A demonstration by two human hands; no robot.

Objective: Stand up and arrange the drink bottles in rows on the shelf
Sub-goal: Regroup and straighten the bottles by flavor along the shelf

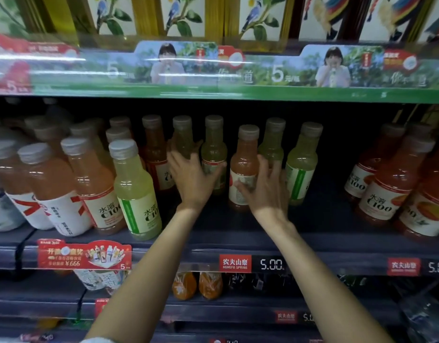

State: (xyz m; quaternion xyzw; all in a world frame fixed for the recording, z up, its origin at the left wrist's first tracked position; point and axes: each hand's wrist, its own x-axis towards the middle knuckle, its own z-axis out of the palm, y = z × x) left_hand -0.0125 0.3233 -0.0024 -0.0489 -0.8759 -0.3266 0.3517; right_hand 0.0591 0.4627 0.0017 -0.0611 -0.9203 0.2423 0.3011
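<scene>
Both hands reach into the middle of the dark shelf, where a loose group of drink bottles stands upright toward the far side. The left hand has its fingers spread and laid against a pale green bottle, with the thumb stretched right to touch a second green bottle; whether the fingers actually close round either one cannot be told. The right hand is also spread, thumb against the label of an orange bottle that stands a little nearer than its neighbours, fingers reaching past it to a green bottle behind. Another green bottle stands just right of that hand, untouched. At the left, tidy rows of pink, orange and green bottles run from near to far, with a green front bottle closest to the left forearm. At the right stands a cluster of orange bottles, well apart from the hands. A price tag on the shelf's near edge reads 5.00
</scene>
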